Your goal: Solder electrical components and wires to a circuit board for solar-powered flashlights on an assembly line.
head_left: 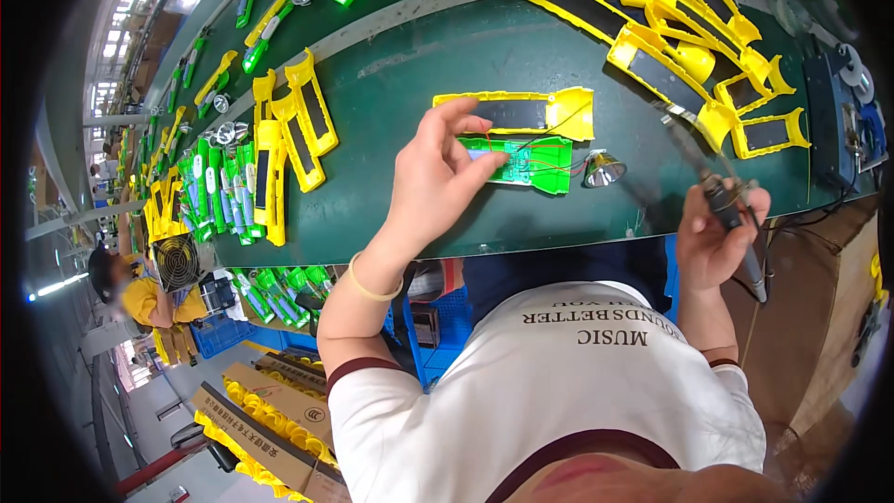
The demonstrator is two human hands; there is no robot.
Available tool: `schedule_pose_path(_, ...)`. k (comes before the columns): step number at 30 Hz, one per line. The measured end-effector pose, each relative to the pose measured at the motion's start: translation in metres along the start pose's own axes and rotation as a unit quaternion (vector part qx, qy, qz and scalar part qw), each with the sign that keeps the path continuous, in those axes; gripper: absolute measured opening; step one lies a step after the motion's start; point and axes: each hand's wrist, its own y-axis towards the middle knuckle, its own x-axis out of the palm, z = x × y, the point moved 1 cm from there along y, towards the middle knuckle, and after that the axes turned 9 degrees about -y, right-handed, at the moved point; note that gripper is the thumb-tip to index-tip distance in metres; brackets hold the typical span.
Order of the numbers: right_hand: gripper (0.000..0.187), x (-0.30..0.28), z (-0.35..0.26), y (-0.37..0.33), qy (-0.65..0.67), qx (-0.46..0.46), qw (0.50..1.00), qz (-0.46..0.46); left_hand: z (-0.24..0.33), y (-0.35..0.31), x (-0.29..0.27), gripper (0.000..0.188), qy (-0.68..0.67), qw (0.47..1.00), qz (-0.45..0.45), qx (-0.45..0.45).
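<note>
Thumb of L hand (pixel 433 172) on or just above PCB (pixel 518 166) in green shell (pixel 556 168); index curled close to thin red wire (pixel 490 140). Maybe pinching it, can't tell for sure. Fingers of R hand (pixel 712 233) wrapped round dark handle of iron (pixel 722 200); shaft blurred, angled up and left from R fingertips, well apart from PCB.

Risks, as judged: red wire torn off PCB by too hard a tug from L fingers; burnt L thumb or scorched plastic from a careless swing of iron, if hot. Another worry, lamp cup (pixel 603 169), right of L fingertips, apparently on thin leads: could roll if bumped, straining joints. Also black wire (pixel 549 129), looped across to yellow shell (pixel 581 112), just beyond L fingertips: could snag or get trapped btwn halves.

Materials: green shell in glossy molded plastic, shallow trough shape. Yellow shell likewise plastic, long, flared at R end, w/ flat dark panel (pixel 521 114) inset. Lamp cup mirror-bright, conical. Beyond R fingertips, up and left, criss-cross pile (pixel 652 61) of more yellow shells. Under it all, smooth dk-green bench (pixel 400 79).
</note>
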Motion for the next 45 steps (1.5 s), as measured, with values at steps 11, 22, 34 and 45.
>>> schedule_pose_path(11,0.032,0.04,0.016,-0.004,0.002,0.134,0.987,-0.091,-0.009,0.004,-0.001,0.011,0.17,0.961,-0.13,0.174)
schedule_pose_path(22,0.028,0.035,0.023,-0.001,-0.019,0.134,0.985,-0.11,-0.012,0.007,0.003,0.01,0.094,0.964,-0.142,0.204)
schedule_pose_path(34,0.025,0.034,0.021,-0.004,-0.102,0.13,0.971,-0.172,0.001,0.009,0.003,0.01,0.194,0.952,-0.163,0.169)
schedule_pose_path(45,0.027,0.036,0.021,-0.002,-0.17,0.123,0.958,-0.198,0.001,0.003,0.006,0.013,0.209,0.947,-0.14,0.198)
